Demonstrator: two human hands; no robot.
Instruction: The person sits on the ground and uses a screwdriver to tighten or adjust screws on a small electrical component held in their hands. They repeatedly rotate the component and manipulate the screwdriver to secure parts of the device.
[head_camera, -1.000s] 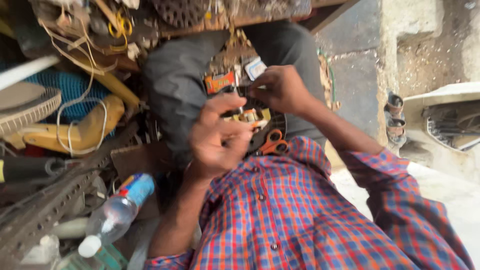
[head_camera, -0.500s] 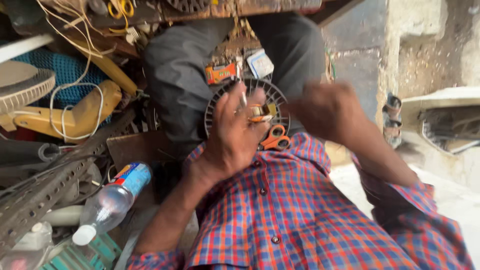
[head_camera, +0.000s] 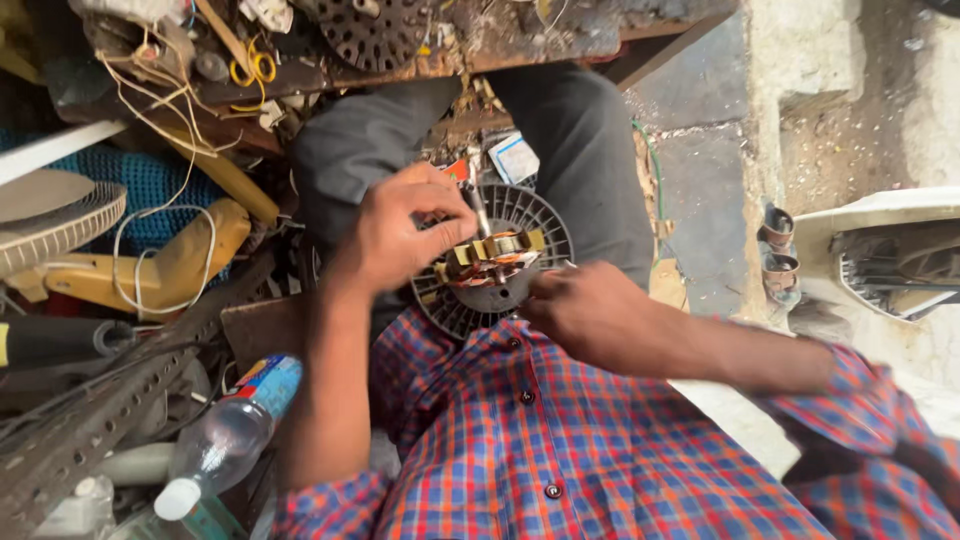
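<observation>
Head view: screwdriver (head_camera: 478, 205) upright (tip down) on motor (head_camera: 495, 265).

Your left hand (head_camera: 400, 235) hides the tool's handle, your right hand (head_camera: 590, 315) is blurred, and the plastic bottle (head_camera: 225, 440) perhaps continues past the bottom edge.

fan motor (head_camera: 492, 262) on lap | bottle (head_camera: 225, 440) left | hands either side

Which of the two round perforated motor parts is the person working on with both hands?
The slotted round housing on the lap, under the copper-wound core, between the left hand and right hand. The other disc lies untouched on the bench.
</observation>
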